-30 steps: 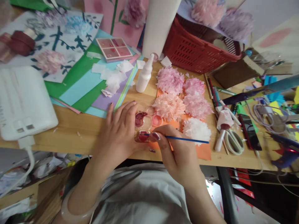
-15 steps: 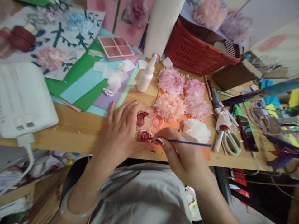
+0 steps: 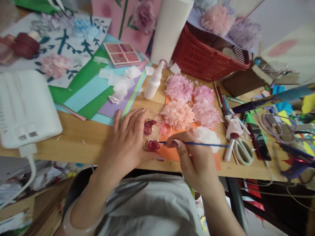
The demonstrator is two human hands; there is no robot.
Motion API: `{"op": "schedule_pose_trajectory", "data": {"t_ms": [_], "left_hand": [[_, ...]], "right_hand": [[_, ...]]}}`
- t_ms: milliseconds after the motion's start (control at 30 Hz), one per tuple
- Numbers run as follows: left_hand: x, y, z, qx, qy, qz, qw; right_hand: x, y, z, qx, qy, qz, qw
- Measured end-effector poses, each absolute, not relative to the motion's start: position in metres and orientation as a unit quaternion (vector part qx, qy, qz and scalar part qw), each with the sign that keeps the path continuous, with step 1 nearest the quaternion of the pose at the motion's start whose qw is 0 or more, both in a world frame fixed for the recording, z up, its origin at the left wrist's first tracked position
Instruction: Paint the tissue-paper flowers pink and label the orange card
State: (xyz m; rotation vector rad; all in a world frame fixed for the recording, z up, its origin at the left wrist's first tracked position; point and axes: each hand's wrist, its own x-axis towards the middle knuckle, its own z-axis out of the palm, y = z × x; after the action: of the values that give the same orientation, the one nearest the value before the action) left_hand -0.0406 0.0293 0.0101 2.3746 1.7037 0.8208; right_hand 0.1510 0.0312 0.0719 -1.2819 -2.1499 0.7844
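My right hand (image 3: 193, 155) pinches a thin blue paintbrush (image 3: 206, 144), held nearly level. Its tip is over the right side of the lower well of a clear paint palette (image 3: 155, 131), where dark red paint (image 3: 153, 145) sits. My left hand (image 3: 125, 141) steadies the palette from the left, fingers along its edge and thumb at the near side, covering part of it. Another well holds dark red, and one to the right holds pink. Just beyond lie fluffy paper flowers: a peach one (image 3: 178, 114), several pink ones (image 3: 179, 88) and a white one (image 3: 208, 137), on orange paper (image 3: 169, 152).
A white spray bottle (image 3: 153, 86) stands behind the palette. Behind are a tall white cylinder (image 3: 169, 29) and a red basket (image 3: 209, 52). Coloured paper sheets (image 3: 86, 96) and a white power bank (image 3: 27, 108) lie left. Scissors (image 3: 243, 152) and a phone (image 3: 259, 141) are right.
My right hand has shifted slightly right and away from me, drawing the brush tip toward the right side of the red well. My left hand stays on the palette.
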Motion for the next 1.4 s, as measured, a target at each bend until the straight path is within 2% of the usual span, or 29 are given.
{"op": "schedule_pose_trajectory", "data": {"t_ms": [367,867,1033,1400], "left_hand": [[-0.04,0.0287,0.009,0.78,0.562,0.272,0.045],[-0.0398,0.0292,0.0069,0.777,0.564,0.277,0.047],[-0.0401,0.0295,0.0063,0.773,0.569,0.275,0.063],[-0.0393,0.0297,0.0079,0.775,0.558,0.296,0.043]], "right_hand": [[0.1511,0.0274,0.0692,-0.51,-0.753,0.301,0.288],[0.1503,0.0287,0.0683,-0.476,-0.773,0.298,0.295],[0.1521,0.0266,0.0681,-0.503,-0.764,0.236,0.329],[0.1439,0.0325,0.0692,-0.497,-0.783,0.251,0.279]]}}
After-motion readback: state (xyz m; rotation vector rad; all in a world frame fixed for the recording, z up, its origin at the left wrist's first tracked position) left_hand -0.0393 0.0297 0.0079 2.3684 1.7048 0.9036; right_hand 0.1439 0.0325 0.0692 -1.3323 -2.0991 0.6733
